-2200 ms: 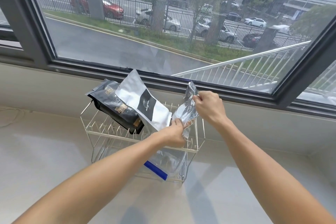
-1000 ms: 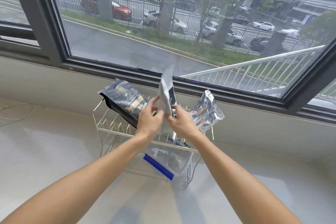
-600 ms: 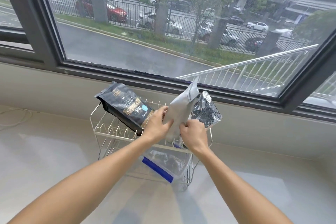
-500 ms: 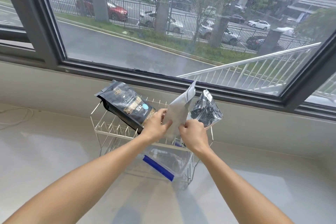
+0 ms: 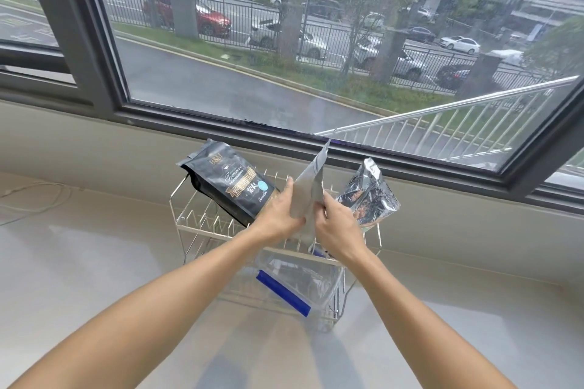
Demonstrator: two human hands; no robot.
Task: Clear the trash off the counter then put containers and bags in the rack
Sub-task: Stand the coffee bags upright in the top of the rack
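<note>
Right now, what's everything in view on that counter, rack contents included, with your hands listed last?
rack: 1, silver wire, two tiers, on the counter under the window
black bag: 1, black with gold print, leaning in the left of the top tier
grey bag: 1, pale grey, upright in the middle of the top tier, held by both hands
foil bag: 1, shiny silver and dark, right end of the top tier
container: 1, clear with a blue strip, lower tier
cable: 1, white, far left of the counter
counter: 1, off-white
window: 1, grey frame, behind the rack
left hand: gripping the grey bag's left edge
right hand: gripping its right edge
</note>
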